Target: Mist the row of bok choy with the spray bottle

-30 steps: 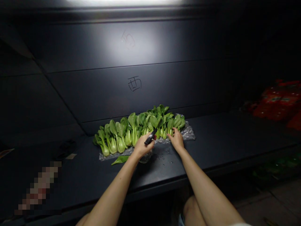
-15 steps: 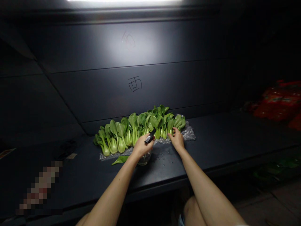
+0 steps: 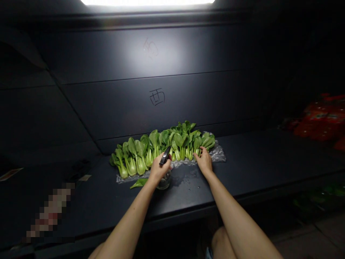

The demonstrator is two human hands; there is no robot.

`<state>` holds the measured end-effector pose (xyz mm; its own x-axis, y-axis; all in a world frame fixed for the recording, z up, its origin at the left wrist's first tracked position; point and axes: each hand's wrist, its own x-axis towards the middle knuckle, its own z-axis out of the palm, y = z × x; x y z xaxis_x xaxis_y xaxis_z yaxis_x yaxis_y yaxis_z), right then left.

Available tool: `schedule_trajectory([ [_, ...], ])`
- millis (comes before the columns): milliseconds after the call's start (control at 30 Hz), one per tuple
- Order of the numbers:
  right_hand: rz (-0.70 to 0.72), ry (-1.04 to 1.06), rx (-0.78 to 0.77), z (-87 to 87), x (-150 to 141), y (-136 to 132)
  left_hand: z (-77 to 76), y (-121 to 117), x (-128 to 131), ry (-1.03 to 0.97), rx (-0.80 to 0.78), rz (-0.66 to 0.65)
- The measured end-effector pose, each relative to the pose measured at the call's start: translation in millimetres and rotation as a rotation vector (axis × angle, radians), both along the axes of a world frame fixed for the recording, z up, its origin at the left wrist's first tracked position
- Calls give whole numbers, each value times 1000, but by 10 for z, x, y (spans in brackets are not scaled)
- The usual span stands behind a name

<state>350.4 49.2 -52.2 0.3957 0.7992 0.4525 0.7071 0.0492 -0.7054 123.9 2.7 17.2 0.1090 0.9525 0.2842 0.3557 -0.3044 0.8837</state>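
A row of green bok choy (image 3: pixel 140 158) leans upright against the dark back panel, standing on crumpled clear plastic wrap (image 3: pixel 217 154). My left hand (image 3: pixel 159 169) is closed around a spray bottle (image 3: pixel 163 181) with a black trigger head and a clear body, in front of the row's middle. Its nozzle points toward the plants. At the right end, my right hand (image 3: pixel 205 162) has thumb and fingers on either side of a small bok choy's stalks; the exact contact is hard to make out. One loose leaf (image 3: pixel 138 183) lies left of the bottle.
Water drops dot the dark shelf (image 3: pixel 185 194) in front of the row. Red packages (image 3: pixel 320 117) sit in shadow at the far right. Small cards (image 3: pixel 85 178) lie on the left, and a bright lamp (image 3: pixel 151 2) shines above.
My left hand has moved a little left with the spray bottle, and its head is tilted more upright. My right hand stays at the same bok choy. The view has shifted slightly.
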Motion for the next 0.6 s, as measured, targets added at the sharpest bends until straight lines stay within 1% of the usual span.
schedule_trajectory([
  [233,-138,-83,51,86,-85,-80,-13,2,-80,-139,-26,91],
  [433,-138,-111,13,132,-123,-104,-4,-37,-182,-188,-40,155],
  [500,-177,-123,8,157,-146,-126,4,-54,-205,-212,-40,165],
  [600,-250,-136,59,192,-184,-158,9,-65,-229,-269,-39,183],
])
